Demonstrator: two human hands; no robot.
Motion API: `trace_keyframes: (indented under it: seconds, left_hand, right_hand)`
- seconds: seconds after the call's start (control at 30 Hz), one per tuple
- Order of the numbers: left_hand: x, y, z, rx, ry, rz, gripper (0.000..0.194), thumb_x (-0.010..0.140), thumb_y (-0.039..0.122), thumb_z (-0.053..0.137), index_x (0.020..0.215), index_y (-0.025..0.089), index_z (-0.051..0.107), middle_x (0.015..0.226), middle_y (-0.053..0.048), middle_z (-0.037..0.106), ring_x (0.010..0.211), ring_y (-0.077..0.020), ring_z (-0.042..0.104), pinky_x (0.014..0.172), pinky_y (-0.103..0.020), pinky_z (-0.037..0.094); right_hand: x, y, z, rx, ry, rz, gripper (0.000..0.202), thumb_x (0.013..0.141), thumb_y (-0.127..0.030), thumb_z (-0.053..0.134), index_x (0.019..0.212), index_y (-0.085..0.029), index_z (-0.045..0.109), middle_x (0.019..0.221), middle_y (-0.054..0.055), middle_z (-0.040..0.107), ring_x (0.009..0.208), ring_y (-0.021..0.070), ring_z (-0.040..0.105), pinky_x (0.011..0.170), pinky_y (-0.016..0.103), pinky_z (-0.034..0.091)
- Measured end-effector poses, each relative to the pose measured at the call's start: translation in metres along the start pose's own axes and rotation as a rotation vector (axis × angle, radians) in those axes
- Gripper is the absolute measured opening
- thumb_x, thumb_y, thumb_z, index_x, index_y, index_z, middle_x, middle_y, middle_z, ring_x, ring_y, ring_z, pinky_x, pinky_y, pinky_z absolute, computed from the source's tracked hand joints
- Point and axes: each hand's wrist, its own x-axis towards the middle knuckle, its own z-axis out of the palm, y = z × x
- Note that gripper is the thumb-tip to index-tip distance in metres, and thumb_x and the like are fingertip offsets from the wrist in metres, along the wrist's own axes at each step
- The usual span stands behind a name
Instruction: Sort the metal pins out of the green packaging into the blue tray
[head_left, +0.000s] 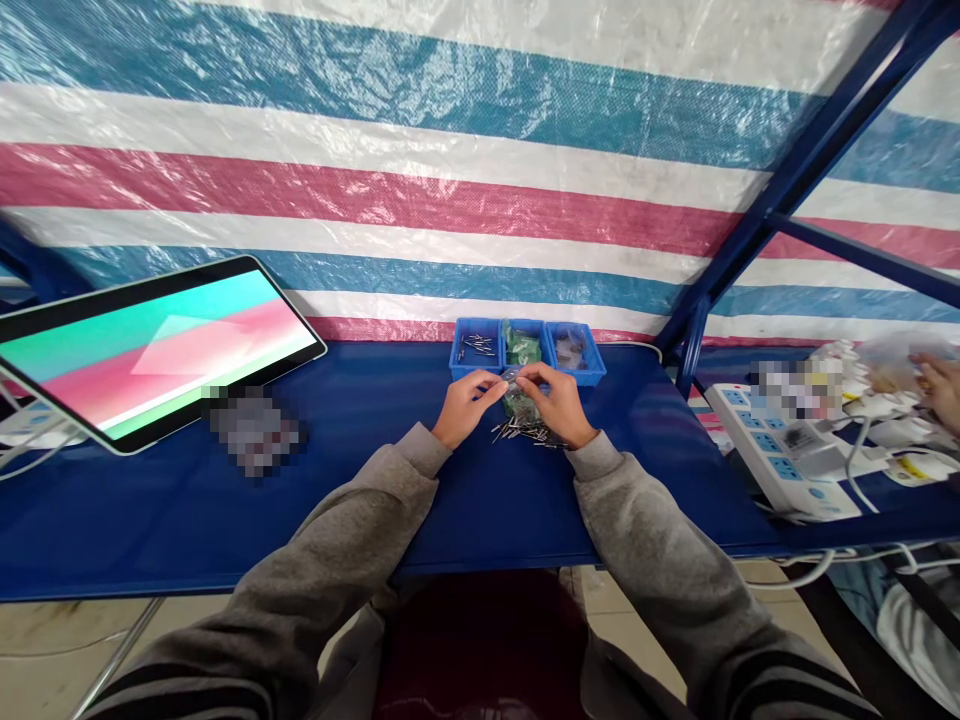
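My left hand [471,402] and my right hand [559,402] meet over the middle of the blue table. Both are closed in a pinch at the top of a small clear plastic bag [516,402] with a greenish tint. What the bag contains, if anything, is too small to tell. Just below it lies a loose heap of thin metal pins or screws [517,432], partly hidden by my right hand. Beyond my fingers stand joined blue bins: the left bin [453,358] has metal pieces, the middle one green-tinted bags [523,345], the right one clear bags [571,350].
A tilted screen [172,350] stands at the left of the blue table [360,400], with a blurred-out item [256,430] beside it. At right are a white power strip [780,450], cables and white parts. Another person's hand [941,390] touches a clear bag there. Blue frame posts rise behind.
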Motion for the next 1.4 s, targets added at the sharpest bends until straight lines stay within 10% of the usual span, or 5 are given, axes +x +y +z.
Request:
trace_keyframes:
  seconds: [0.3,0.6,0.8,1.07,1.4]
  left_hand:
    - [-0.001,0.006,0.002,-0.328,-0.039,-0.132,0.049,0.077,0.040,0.073,0.116,0.017,0.053,0.060,0.003,0.061,0.053,-0.0122,0.057,0.055,-0.025,0.047]
    - [0.005,0.005,-0.004,-0.171,-0.022,-0.072,0.036,0.075,0.048,0.073,0.074,0.014,0.063,0.069,-0.002,0.059,0.061,-0.0116,0.055,0.056,-0.024,0.045]
    - [0.006,0.004,-0.006,-0.471,-0.123,-0.274,0.035,0.072,0.044,0.076,0.077,0.014,0.059,0.060,-0.001,0.061,0.050,-0.0103,0.054,0.050,-0.024,0.044]
    - [0.006,0.010,-0.009,-0.507,-0.089,-0.340,0.037,0.073,0.043,0.075,0.062,0.013,0.054,0.052,0.000,0.056,0.043,-0.0079,0.049,0.040,-0.020,0.036]
    - [0.007,0.009,-0.009,-0.415,-0.068,-0.339,0.051,0.074,0.055,0.070,0.054,0.014,0.050,0.044,0.002,0.043,0.037,-0.0033,0.033,0.036,-0.018,0.017]
  right_hand:
    - [-0.002,-0.005,-0.001,-0.023,-0.030,-0.170,0.019,0.091,-0.028,0.052,0.100,-0.023,0.069,0.116,0.010,0.059,0.110,0.0238,0.057,0.092,0.041,0.049]
    - [-0.001,0.002,0.003,0.299,-0.058,0.235,0.034,0.087,-0.044,0.060,0.110,-0.021,0.065,0.073,0.002,0.066,0.060,0.0167,0.061,0.062,0.033,0.055]
    - [0.000,-0.001,-0.004,0.091,-0.057,-0.073,0.024,0.091,-0.036,0.053,0.108,-0.025,0.067,0.122,0.010,0.057,0.105,0.0235,0.060,0.082,0.039,0.055]
    - [-0.001,0.003,-0.003,-0.037,-0.261,-0.118,0.035,0.085,-0.048,0.063,0.111,-0.024,0.064,0.112,0.010,0.057,0.095,0.0222,0.061,0.082,0.038,0.054]
    - [-0.002,0.001,0.001,-0.012,-0.176,0.019,0.031,0.093,-0.044,0.050,0.091,-0.019,0.069,0.083,0.007,0.069,0.075,0.0202,0.064,0.073,0.035,0.052]
